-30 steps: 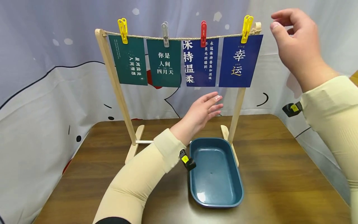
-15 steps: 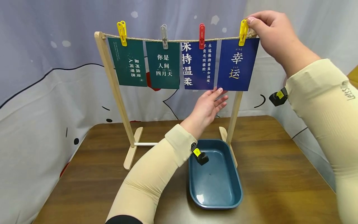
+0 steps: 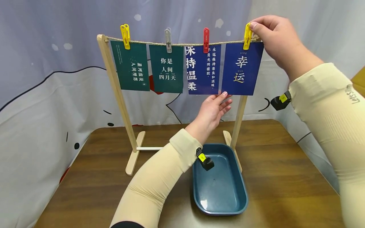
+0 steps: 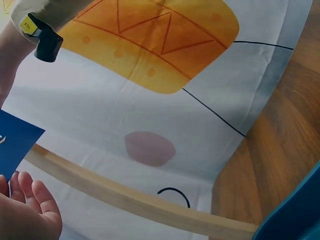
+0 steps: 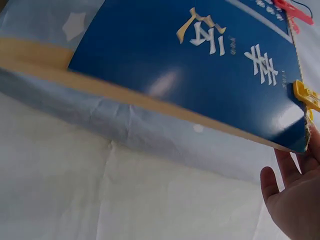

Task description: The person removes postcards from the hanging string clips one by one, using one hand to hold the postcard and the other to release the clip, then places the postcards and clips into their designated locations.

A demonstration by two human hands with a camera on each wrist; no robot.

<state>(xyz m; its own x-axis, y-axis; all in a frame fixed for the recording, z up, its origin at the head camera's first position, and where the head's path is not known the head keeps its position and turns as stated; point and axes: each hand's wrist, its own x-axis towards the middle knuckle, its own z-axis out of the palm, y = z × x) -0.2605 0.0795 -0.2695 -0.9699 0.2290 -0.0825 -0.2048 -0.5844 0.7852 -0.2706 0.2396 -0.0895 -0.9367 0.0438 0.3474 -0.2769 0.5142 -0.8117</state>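
Four-sided cards hang from a twine line (image 3: pixel 176 43), each under one clothespin. On the far right is a blue card (image 3: pixel 242 69) with white and gold characters, held by a yellow clothespin (image 3: pixel 247 37). My right hand (image 3: pixel 280 44) pinches the top of that clothespin between thumb and index finger. At the card's lower left corner my left hand (image 3: pixel 211 110) pinches the edge, thumb in front and fingers behind. Part of the same card shows in the left wrist view beside the left fingers (image 4: pixel 37 195). The right wrist view has the right hand (image 5: pixel 295 190) by the card's top corner.
Left along the line hang another blue card (image 3: pixel 203 72) under a red clothespin (image 3: pixel 206 39) and two green cards (image 3: pixel 166 76) under grey and yellow clothespins. The wooden stand (image 3: pixel 115 85) is on the table (image 3: pixel 97 177). A blue tray (image 3: pixel 219 186) stands below.
My right hand has moved left from beside the stand and taken hold of the yellow clothespin. The left hand has risen slightly rightward to the blue card's lower corner.
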